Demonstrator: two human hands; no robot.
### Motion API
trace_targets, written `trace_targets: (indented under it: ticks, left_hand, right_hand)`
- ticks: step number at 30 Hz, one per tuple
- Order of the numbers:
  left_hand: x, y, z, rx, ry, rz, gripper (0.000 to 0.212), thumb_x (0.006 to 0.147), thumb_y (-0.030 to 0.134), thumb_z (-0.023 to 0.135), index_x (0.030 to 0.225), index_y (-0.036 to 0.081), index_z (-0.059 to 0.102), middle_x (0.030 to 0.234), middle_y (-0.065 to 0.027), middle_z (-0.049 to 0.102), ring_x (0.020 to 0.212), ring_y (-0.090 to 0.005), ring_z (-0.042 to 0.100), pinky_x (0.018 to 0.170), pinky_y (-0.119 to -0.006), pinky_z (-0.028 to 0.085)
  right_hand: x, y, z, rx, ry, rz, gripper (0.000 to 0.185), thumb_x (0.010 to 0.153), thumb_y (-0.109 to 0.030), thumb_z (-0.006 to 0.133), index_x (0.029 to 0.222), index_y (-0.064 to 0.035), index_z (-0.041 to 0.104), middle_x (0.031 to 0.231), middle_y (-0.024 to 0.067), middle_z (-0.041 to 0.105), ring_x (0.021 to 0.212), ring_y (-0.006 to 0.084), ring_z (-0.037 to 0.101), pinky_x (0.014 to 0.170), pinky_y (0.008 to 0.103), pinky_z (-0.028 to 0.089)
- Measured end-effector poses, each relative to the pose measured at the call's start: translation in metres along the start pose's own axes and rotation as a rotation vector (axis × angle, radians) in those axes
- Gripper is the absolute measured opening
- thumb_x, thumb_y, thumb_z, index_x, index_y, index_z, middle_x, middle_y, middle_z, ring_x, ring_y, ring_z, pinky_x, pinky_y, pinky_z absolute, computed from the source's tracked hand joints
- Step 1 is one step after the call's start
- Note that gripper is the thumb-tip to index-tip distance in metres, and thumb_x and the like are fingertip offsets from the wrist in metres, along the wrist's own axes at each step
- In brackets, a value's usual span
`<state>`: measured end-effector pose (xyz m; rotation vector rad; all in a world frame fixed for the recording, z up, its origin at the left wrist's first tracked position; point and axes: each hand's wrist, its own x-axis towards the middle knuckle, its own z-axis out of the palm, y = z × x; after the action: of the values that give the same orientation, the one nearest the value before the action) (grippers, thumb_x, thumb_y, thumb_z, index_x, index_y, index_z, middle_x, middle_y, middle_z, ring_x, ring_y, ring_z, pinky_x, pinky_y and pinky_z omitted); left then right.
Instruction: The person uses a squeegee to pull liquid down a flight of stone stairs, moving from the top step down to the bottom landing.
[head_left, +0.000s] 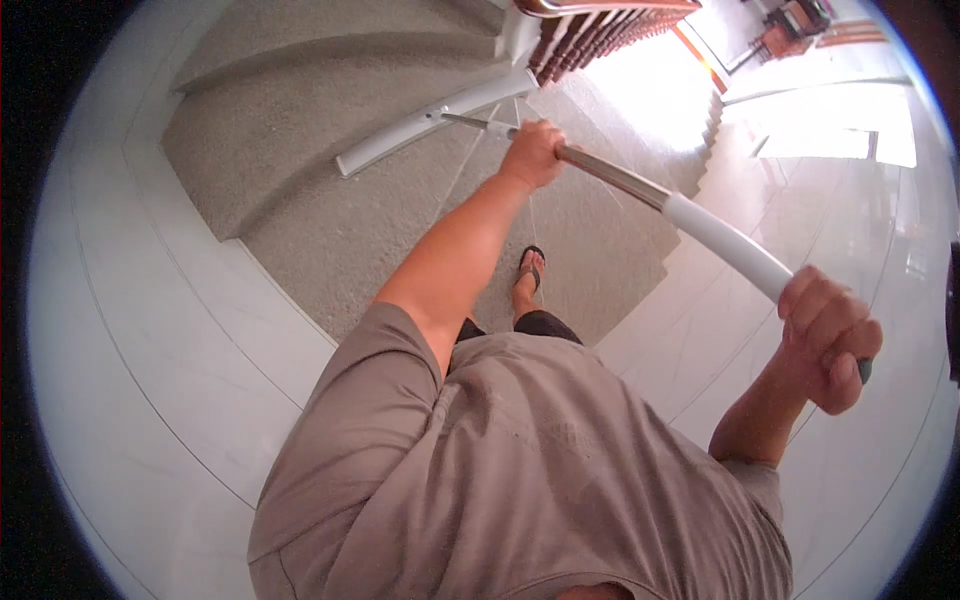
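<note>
My left hand is closed around the metal pole of a flat mop, not far above the joint to its head. The long, pale mop head lies slantwise along the foot of a stair riser. Further up the same pole is a white sleeve, and my right hand grips the handle near its end, where a dark tip shows below the fingers. The pole runs from the mop head at upper left down to the right across the view.
Curved grey stone steps rise at upper left beside a white tiled wall. A dark wooden balustrade stands at the top. My sandalled foot is on the grey landing. Bright light falls at upper right.
</note>
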<state>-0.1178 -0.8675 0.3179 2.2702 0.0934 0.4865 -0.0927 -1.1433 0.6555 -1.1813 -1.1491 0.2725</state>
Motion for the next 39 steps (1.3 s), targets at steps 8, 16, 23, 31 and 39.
trace_targets:
  ticks: [8,16,23,31,39]
  left_hand:
    - [-0.002,-0.013,-0.052,0.075,-0.300,-0.039,0.025,0.077,0.032,0.070,0.071,0.009,0.063,0.078,-0.0156,0.066,0.081,-0.0399,0.065,0.072,-0.051,0.051]
    - [-0.061,-0.017,-0.135,0.205,-0.234,-0.117,0.030,0.083,0.034,0.067,0.068,0.008,0.063,0.079,-0.0111,0.067,0.082,-0.0351,0.065,0.079,-0.047,0.050]
    - [-0.128,-0.059,-0.198,0.270,-0.178,-0.251,0.037,0.087,0.040,0.065,0.068,0.009,0.064,0.075,-0.0100,0.066,0.081,-0.0332,0.065,0.079,-0.046,0.049]
    - [-0.204,-0.134,-0.248,0.182,0.013,-0.310,0.025,0.081,0.027,0.071,0.067,0.009,0.061,0.073,-0.0097,0.065,0.077,-0.0335,0.063,0.073,-0.045,0.049]
    - [-0.214,-0.146,-0.196,0.237,0.554,-0.383,0.033,0.081,0.025,0.071,0.060,0.004,0.056,0.065,-0.0161,0.059,0.069,-0.0385,0.058,0.062,-0.045,0.045]
  right_hand:
    - [0.011,-0.008,0.035,-0.002,0.106,-0.015,0.025,0.080,-0.016,0.059,0.066,-0.0149,0.038,0.057,-0.0036,0.042,0.047,0.0135,0.038,0.050,0.0317,0.033]
    - [0.057,-0.018,0.099,0.005,-0.104,-0.071,0.031,0.084,-0.018,0.063,0.063,-0.0144,0.041,0.056,-0.0042,0.046,0.051,0.0115,0.044,0.055,0.0295,0.045]
    - [0.109,0.016,0.162,0.343,-0.444,-0.067,0.018,0.086,-0.010,0.062,0.072,-0.0071,0.051,0.067,0.0029,0.051,0.054,0.0190,0.051,0.049,0.0371,0.050]
    - [0.087,0.079,0.230,0.372,-0.316,-0.035,0.030,0.089,-0.017,0.064,0.069,-0.0080,0.044,0.055,0.0034,0.055,0.046,0.0169,0.052,0.048,0.0338,0.052]
    - [0.107,0.061,0.225,0.250,-0.561,-0.057,0.031,0.089,-0.021,0.065,0.071,-0.0079,0.044,0.054,0.0022,0.049,0.047,0.0181,0.053,0.047,0.0357,0.052]
